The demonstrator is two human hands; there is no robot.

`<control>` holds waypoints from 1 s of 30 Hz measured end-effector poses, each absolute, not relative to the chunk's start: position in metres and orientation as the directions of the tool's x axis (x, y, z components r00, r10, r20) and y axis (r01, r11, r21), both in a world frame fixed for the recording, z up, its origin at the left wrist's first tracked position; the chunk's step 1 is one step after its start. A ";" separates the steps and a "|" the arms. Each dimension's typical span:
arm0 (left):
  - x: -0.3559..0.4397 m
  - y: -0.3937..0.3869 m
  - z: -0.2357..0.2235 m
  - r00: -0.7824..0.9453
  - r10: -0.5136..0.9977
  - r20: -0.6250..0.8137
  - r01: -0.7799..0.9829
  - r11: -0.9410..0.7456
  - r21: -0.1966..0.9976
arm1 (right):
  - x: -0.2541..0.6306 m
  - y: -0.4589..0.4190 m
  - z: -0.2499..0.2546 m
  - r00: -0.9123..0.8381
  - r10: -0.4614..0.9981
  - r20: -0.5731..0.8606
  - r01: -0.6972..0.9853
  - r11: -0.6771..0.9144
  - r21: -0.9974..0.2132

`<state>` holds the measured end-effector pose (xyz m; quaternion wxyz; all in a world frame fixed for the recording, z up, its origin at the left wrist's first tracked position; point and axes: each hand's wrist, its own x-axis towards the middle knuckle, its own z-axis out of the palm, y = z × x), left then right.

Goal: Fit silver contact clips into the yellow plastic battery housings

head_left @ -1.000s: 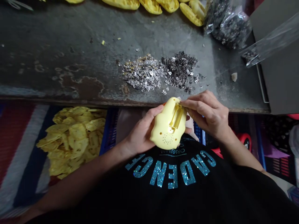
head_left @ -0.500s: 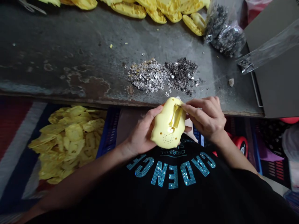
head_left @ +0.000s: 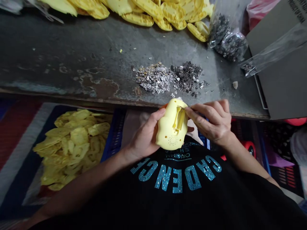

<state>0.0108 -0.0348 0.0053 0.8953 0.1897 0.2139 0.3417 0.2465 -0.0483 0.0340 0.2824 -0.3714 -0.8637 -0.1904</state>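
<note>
My left hand (head_left: pixel 144 137) is wrapped round a yellow plastic shell (head_left: pixel 169 131) with a slot-shaped compartment and small round holes, held just below the table edge. My right hand (head_left: pixel 212 123) pinches its thumb and forefinger at the top of that compartment; what the fingertips press there is too small to name. On the table just beyond lie a pile of shiny silver metal pieces (head_left: pixel 154 77) and a pile of darker metal pieces (head_left: pixel 187 76).
A dark, stained metal table (head_left: pixel 72 64) carries a row of yellow shells (head_left: pixel 144 12) along its far edge, clear bags of dark metal parts (head_left: pixel 226 41) and a grey box (head_left: pixel 283 70) at right. A heap of yellow plastic pieces (head_left: pixel 72 143) lies lower left.
The view has shifted slightly, showing more of the far yellow shells. My hands have stayed on the shell, the right fingers still working at the compartment's top.
</note>
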 end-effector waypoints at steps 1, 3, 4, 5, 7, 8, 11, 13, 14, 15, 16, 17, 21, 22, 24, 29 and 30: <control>0.010 -0.036 0.007 0.676 0.695 -0.246 -0.528 0.689 0.496 | 0.247 -0.048 0.034 -0.559 0.529 0.638 0.742 0.662 0.102; 0.010 -0.039 0.010 0.656 0.717 -0.238 -0.536 0.664 0.522 | 0.248 -0.045 0.037 -0.530 0.549 0.646 0.725 0.689 0.009; 0.009 -0.041 0.012 0.639 0.732 -0.236 -0.542 0.646 0.537 | 0.248 -0.044 0.039 -0.500 0.577 0.646 0.710 0.700 -0.075; 0.009 -0.043 0.013 0.621 0.747 -0.235 -0.545 0.628 0.555 | 0.247 -0.043 0.043 -0.466 0.613 0.639 0.689 0.704 -0.172; 0.009 -0.048 0.016 0.593 0.771 -0.233 -0.541 0.595 0.594 | 0.245 -0.041 0.052 -0.420 0.676 0.606 0.630 0.697 -0.342; 0.008 -0.050 0.018 0.585 0.779 -0.227 -0.537 0.582 0.611 | 0.244 -0.040 0.057 -0.415 0.696 0.586 0.606 0.692 -0.392; 0.008 -0.056 0.020 0.586 0.785 -0.201 -0.530 0.559 0.638 | 0.242 -0.039 0.068 -0.472 0.709 0.523 0.595 0.694 -0.405; 0.009 -0.059 0.020 0.592 0.782 -0.195 -0.530 0.559 0.638 | 0.240 -0.039 0.069 -0.503 0.707 0.497 0.617 0.697 -0.365; 0.009 -0.060 0.021 0.593 0.780 -0.201 -0.528 0.565 0.634 | 0.240 -0.039 0.068 -0.508 0.700 0.503 0.635 0.698 -0.331; 0.010 -0.061 0.021 0.590 0.779 -0.210 -0.528 0.570 0.630 | 0.239 -0.039 0.066 -0.509 0.689 0.517 0.651 0.700 -0.292; 0.011 -0.061 0.021 0.588 0.779 -0.217 -0.529 0.574 0.625 | 0.238 -0.039 0.064 -0.507 0.677 0.533 0.668 0.700 -0.254; 0.012 -0.061 0.022 0.589 0.777 -0.221 -0.530 0.578 0.620 | 0.238 -0.039 0.060 -0.504 0.666 0.549 0.679 0.699 -0.224; 0.016 -0.060 0.022 0.606 0.757 -0.245 -0.511 0.606 0.609 | 0.234 -0.041 0.048 -0.452 0.669 0.590 0.685 0.684 -0.251; 0.017 -0.059 0.022 0.608 0.750 -0.260 -0.503 0.617 0.605 | 0.234 -0.042 0.045 -0.422 0.676 0.604 0.682 0.675 -0.280; 0.019 -0.059 0.022 0.609 0.739 -0.288 -0.490 0.636 0.596 | 0.234 -0.044 0.042 -0.367 0.686 0.628 0.673 0.662 -0.330; 0.022 -0.059 0.022 0.567 0.757 -0.326 -0.474 0.623 0.622 | 0.244 -0.044 0.043 -0.410 0.691 0.595 0.663 0.674 -0.326; 0.023 -0.060 0.022 0.566 0.759 -0.321 -0.473 0.619 0.627 | 0.247 -0.043 0.045 -0.437 0.694 0.572 0.665 0.678 -0.313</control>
